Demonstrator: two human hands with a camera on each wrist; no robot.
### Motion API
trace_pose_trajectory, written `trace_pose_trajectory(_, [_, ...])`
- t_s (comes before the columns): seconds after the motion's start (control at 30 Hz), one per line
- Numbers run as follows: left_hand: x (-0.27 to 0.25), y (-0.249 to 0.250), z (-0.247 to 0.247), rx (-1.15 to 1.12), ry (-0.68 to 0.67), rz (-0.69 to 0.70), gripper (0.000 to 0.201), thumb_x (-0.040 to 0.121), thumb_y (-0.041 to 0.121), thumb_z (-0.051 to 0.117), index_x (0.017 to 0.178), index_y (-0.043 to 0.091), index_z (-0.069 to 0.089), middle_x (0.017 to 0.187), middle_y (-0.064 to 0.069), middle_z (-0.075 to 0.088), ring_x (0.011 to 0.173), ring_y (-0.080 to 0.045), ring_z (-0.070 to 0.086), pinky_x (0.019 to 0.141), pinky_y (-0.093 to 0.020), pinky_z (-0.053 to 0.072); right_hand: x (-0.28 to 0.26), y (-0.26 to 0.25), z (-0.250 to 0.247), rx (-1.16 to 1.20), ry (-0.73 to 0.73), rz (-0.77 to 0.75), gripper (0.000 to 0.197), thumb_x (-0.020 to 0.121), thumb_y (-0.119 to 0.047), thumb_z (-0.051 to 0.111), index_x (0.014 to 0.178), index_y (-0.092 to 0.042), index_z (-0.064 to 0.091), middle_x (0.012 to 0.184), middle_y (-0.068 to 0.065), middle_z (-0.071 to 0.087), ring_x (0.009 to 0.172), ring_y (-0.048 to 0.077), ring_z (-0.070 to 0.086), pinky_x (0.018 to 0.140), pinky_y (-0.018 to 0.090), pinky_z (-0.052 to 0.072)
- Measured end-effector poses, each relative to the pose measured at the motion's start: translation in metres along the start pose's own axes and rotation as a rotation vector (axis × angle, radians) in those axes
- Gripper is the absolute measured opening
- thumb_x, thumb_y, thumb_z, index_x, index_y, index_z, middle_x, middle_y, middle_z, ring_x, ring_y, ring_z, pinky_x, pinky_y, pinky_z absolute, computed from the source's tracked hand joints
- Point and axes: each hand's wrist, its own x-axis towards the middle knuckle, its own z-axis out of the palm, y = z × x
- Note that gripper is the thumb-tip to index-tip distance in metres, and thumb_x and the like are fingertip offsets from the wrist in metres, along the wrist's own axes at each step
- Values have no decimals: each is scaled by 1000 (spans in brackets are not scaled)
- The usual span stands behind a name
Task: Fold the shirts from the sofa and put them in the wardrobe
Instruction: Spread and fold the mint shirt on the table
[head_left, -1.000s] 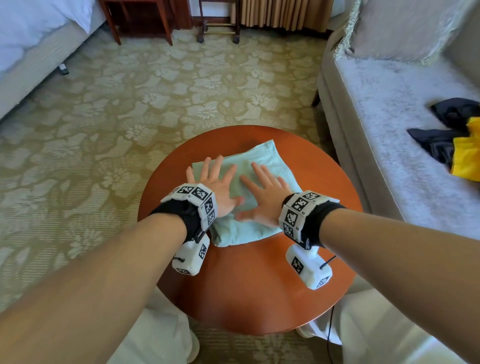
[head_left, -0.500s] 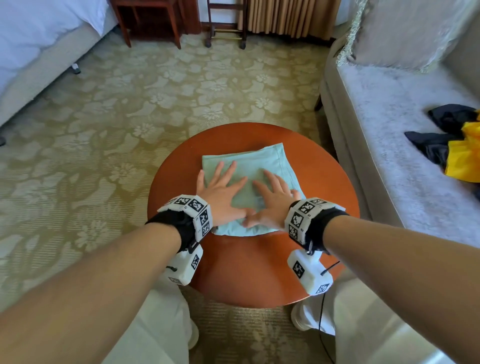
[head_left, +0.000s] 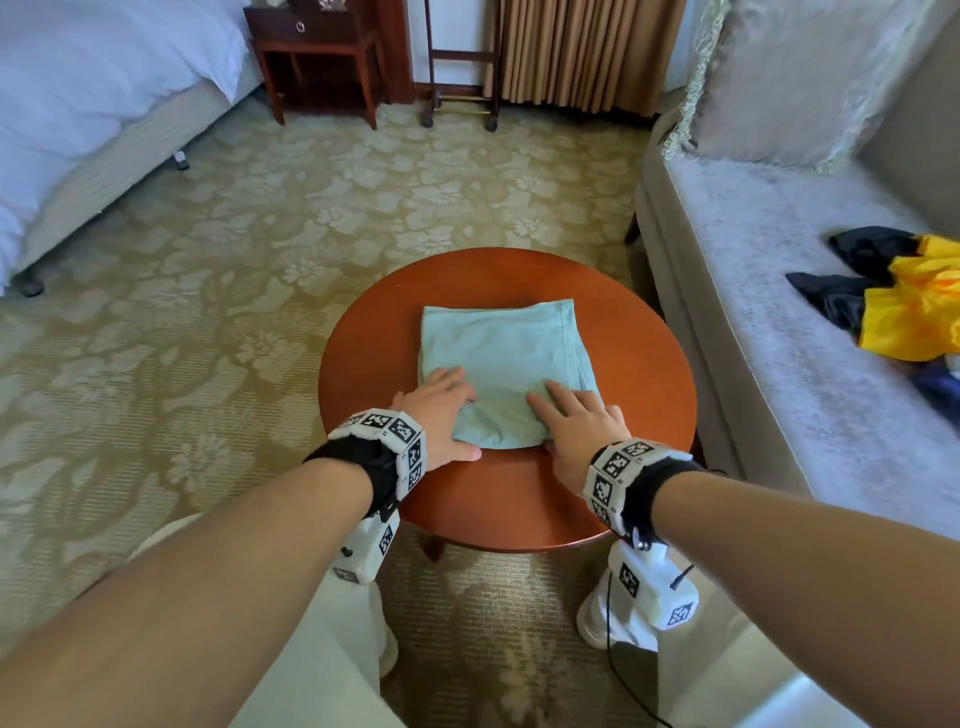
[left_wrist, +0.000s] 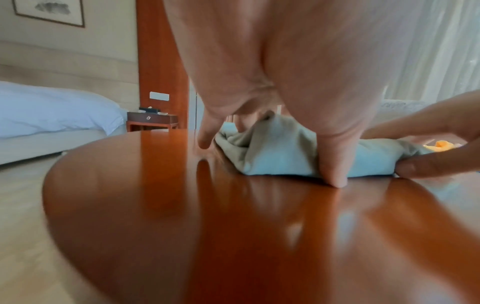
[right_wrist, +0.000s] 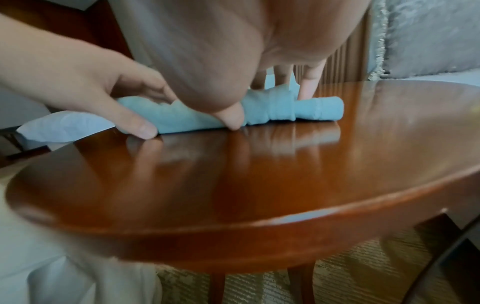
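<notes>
Both the left hand (head_left: 439, 410) and right hand (head_left: 582, 423) gripped the near edge of the folded light-blue shirt (head_left: 501, 369), fingers on top and thumbs at the round wooden tabletop (head_left: 639, 395), probably to lift it intact.

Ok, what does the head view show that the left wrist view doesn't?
Head only: the folded light-blue shirt's whole flat top, and the dark and yellow clothes on the grey sofa. Left wrist only: the left hand's thumb tip touching the round reddish wooden table. Both: the right hand at the shirt's near edge.
</notes>
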Motion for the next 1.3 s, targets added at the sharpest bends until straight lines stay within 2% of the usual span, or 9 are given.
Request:
trace_pose_trajectory(0.1, [-16,9,-5,37,25,-19,46,82,22,67,123,20,45,137,0,39,128,-25,43,111,-56,28,-10,-9,-2,12,7,10,67,89,-14,47,149,-29,22,157,-3,22,135,28,26,104,43,31])
trace_pose_trajectory(0.2, [-29,18,-3,108,54,-37,38,84,7,57,121,15,50,135,0,42,132,-22,37,117,-57,17,-16,-18,-7,61,50,43,50,87,-6,44,133,-24,34,121,2,57,115,27,42,94,39,35])
trace_pose_trajectory(0.3, [-37,15,2,136,139,-39,36,88,13,54,124,13,58,142,0,45,137,-21,34,117,-47,24,-23,-22,-16,82,69,57,28,93,-11,42,120,-19,37,80,1,51,97,27,51,88,39,32])
trace_pose_trajectory(0.47, [-58,5,-8,-180,194,-112,36,94,22,53,129,18,60,113,-9,62,113,-27,54,91,-34,48,-31,-15,-23,190,87,14,24,99,-23,42,120,-14,48,124,6,51,112,31,52,94,34,38])
trace_pose_trajectory(0.53, [-65,1,-17,-258,233,-113,20,91,25,58,110,23,65,87,-4,61,87,-29,60,76,-35,52,-31,-15,-26,247,93,-10,26,100,-25,42,120,-10,50,118,10,56,106,30,55,85,31,42])
trace_pose_trajectory(0.63, [-66,-15,-24,-393,334,-141,18,83,25,68,100,21,66,92,-3,67,81,-22,64,67,-31,51,-31,-18,-39,269,66,-5,23,101,-27,42,115,-12,52,93,8,59,83,27,56,70,29,40])
trace_pose_trajectory(0.87, [-58,-38,-21,-693,503,-112,12,86,23,72,92,22,62,89,1,65,83,-18,61,74,-33,50,-21,-21,-66,354,136,-7,23,99,-39,45,109,-21,56,99,5,64,91,24,60,74,31,43])
trace_pose_trajectory(1.0, [-47,-44,-14,-654,606,-126,13,90,29,68,96,20,60,86,5,63,82,-17,61,70,-27,45,-15,-20,-67,458,48,83,53,70,-65,73,105,-30,56,100,-5,59,93,18,59,76,29,47])
trace_pose_trajectory(1.3, [-32,-37,-20,-833,436,-213,47,75,55,76,106,23,61,96,8,68,89,-9,66,76,-26,52,11,-7,-52,712,-16,204,34,84,-36,74,110,-16,65,93,-1,65,87,18,60,77,28,44])
